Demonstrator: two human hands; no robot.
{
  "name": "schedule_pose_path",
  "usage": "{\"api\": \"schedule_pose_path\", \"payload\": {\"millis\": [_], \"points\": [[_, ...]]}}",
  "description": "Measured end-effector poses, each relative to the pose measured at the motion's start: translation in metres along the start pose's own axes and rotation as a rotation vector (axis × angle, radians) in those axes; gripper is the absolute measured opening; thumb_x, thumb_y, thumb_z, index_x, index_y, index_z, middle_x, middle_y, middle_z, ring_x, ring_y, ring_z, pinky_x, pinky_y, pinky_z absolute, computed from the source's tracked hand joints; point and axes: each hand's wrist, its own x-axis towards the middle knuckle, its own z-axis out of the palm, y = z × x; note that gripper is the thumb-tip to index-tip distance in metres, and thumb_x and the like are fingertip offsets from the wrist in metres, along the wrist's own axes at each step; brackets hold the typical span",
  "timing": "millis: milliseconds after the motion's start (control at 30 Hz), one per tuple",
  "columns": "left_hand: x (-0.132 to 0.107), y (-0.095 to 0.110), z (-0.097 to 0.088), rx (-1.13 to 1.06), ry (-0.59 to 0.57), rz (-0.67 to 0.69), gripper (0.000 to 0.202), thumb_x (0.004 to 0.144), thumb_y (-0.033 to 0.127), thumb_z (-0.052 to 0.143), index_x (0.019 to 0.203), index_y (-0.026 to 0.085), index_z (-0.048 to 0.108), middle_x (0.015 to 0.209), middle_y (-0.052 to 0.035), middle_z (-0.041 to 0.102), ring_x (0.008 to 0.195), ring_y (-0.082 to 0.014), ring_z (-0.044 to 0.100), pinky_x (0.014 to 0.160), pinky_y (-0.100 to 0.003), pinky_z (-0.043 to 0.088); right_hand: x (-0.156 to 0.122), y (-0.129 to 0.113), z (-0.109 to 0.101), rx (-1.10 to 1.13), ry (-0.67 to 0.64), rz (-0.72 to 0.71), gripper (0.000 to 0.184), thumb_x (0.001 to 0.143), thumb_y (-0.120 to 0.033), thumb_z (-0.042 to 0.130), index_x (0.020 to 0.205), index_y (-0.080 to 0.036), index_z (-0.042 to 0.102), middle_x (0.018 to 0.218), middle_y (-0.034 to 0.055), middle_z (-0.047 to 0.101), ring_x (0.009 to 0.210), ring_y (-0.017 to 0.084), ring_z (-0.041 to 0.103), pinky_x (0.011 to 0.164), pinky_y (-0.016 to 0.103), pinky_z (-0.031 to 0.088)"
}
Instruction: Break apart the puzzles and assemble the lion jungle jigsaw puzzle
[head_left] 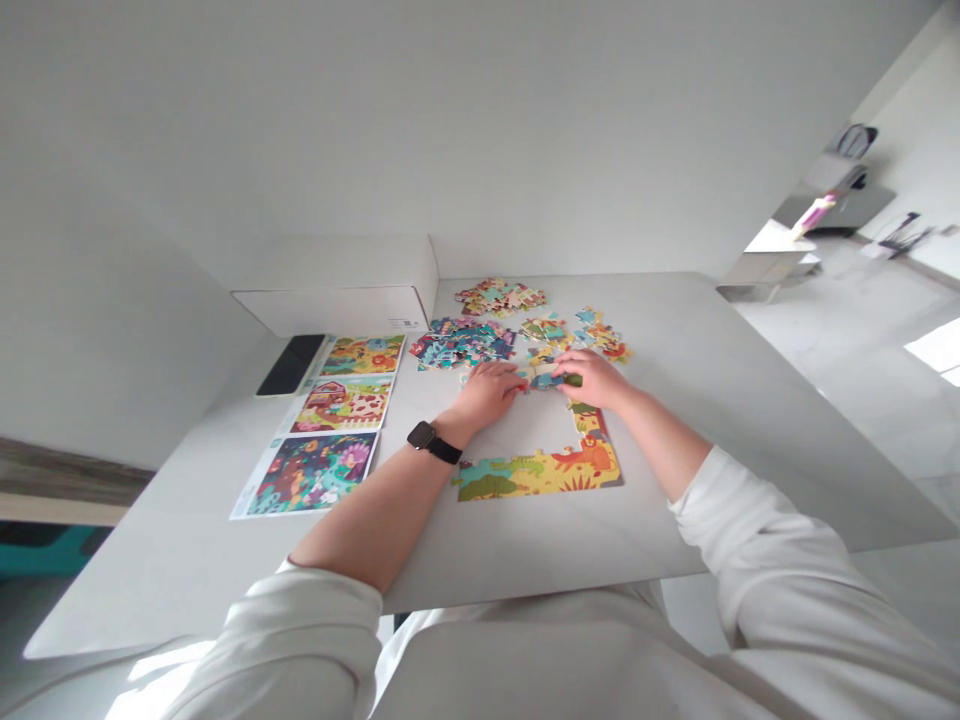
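Observation:
My left hand (489, 394), with a black watch on the wrist, lies over the table with its fingers curled together at the left end of a short strip of joined puzzle pieces (545, 381). At the strip's right end, my right hand (592, 380) pinches a puzzle piece between thumb and fingers. My fingers partly hide both ends. Below the hands lies a joined puzzle border (540, 478), yellow and green with a lion and a crocodile. It forms a bottom edge and a right side running up towards my right hand.
Behind my hands lie a dark multicoloured heap of pieces (465, 343), a pale heap (499, 296) and loose yellow and blue pieces (600, 335). On the left are a sheet with three printed pictures (341, 405), a black phone (291, 365) and a white box (330, 311) against the wall.

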Motion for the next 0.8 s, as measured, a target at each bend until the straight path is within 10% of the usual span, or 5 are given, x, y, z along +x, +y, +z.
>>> {"api": "schedule_pose_path", "payload": {"millis": [800], "points": [[-0.003,-0.001,0.001,-0.03,-0.001,0.014,0.03,0.097,0.037,0.065,0.121,0.03,0.082,0.133,-0.0105,0.069,0.127,-0.0311,0.061,0.118,-0.051,0.043,0.006,-0.013,0.008,0.006,-0.026,0.034,0.044,0.083,-0.024,0.085,0.126,-0.025,0.076,0.127,0.0101,0.079,0.119,0.032,0.073,0.108,0.051,0.054]]}}
